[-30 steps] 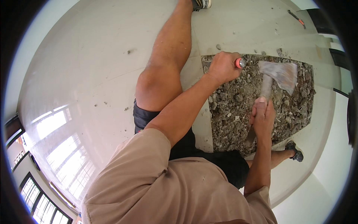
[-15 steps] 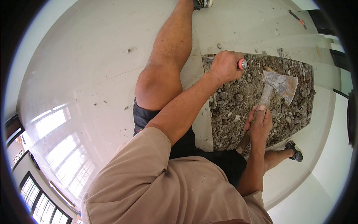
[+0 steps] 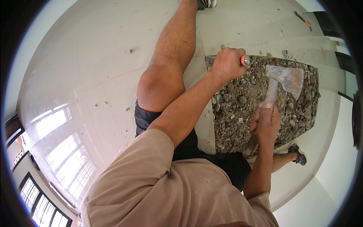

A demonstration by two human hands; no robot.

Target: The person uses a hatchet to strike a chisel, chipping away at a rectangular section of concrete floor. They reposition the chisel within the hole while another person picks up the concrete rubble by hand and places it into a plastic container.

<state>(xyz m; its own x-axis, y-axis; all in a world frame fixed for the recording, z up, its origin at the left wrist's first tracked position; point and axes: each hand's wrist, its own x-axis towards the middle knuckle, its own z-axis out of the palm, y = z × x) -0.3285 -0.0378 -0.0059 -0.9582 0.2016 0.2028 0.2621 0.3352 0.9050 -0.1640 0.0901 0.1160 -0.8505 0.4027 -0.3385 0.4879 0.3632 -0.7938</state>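
My left hand [image 3: 228,65] is closed in a fist around what looks like a chisel [image 3: 245,60]. Only its red-orange grip end and round metal cap show; the rest is hidden by the fist. My right hand [image 3: 267,120] grips the wooden handle of a hatchet [image 3: 285,79], thumb laid along the wood. The hatchet's worn, dusty grey head with rusty patches is to the right of the chisel, slightly blurred. Both hands are over a patch of broken rubble [image 3: 234,109], where the floor tile is gone.
Pale glossy floor tiles [image 3: 102,56] surround the rubble, with small crumbs scattered about. A tool with an orange and black handle [image 3: 303,20] lies at the far right. My bare left leg [image 3: 170,56] stretches forward, and my right shoe [image 3: 297,154] rests beyond the rubble's near right corner.
My right hand and the hatchet have shifted a little up and to the right in the picture. The left hand with the chisel has hardly moved.
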